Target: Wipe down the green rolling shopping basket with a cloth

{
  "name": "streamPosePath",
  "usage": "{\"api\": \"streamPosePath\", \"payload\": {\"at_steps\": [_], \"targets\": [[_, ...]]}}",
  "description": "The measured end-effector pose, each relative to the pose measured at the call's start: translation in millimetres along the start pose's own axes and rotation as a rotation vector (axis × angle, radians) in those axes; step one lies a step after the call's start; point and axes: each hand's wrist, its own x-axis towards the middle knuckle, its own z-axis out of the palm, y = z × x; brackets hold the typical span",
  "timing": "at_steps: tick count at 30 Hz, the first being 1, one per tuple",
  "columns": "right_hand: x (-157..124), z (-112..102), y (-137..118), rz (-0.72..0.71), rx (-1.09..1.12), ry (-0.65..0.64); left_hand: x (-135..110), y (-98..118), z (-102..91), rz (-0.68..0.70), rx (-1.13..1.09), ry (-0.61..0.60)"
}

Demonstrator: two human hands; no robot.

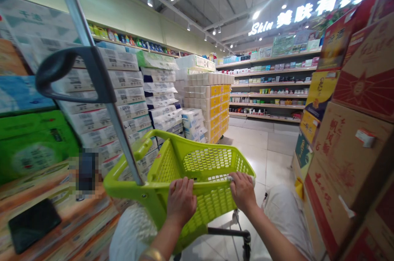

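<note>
A lime-green plastic shopping cart [215,203] with lattice sides stands right in front of me, side-on. My left hand [182,200] is closed over its near rim, fingers curled to the inside. Farther right on the same rim rests my right hand [243,189], closed around a white cloth or tissue [229,178] that peeks out beside the fingers. Most of the cloth is hidden under the hand. From the cart's left end rises a metal pole with a dark grey loop handle [76,74]; neither hand touches it. Only part of the basket's inside shows.
Stacked tissue packs [163,97] line the left and centre. A black tablet-like device [34,225] lies on orange packs at lower left, near a pixelated patch. Tall cardboard boxes [341,162] crowd the right. Stocked shelves [273,84] stand beyond the tiled floor [261,142].
</note>
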Motion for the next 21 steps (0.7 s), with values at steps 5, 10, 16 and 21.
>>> {"api": "streamPosePath", "payload": {"at_steps": [5,10,16,21], "targets": [[2,17,-54,-0.033,0.078,-0.01,2,2,-5.7,-0.024,0.008,-0.057],[-1,23,-78,-0.124,0.155,-0.024,3,15,-3.4,-0.001,0.011,-0.086],[-1,12,-36,-0.184,0.126,-0.079,11,44,9.4,0.1,-0.15,-0.29],[2,-3,12,-0.012,0.01,0.014,15,47,3.3,0.06,-0.191,-0.38]]}}
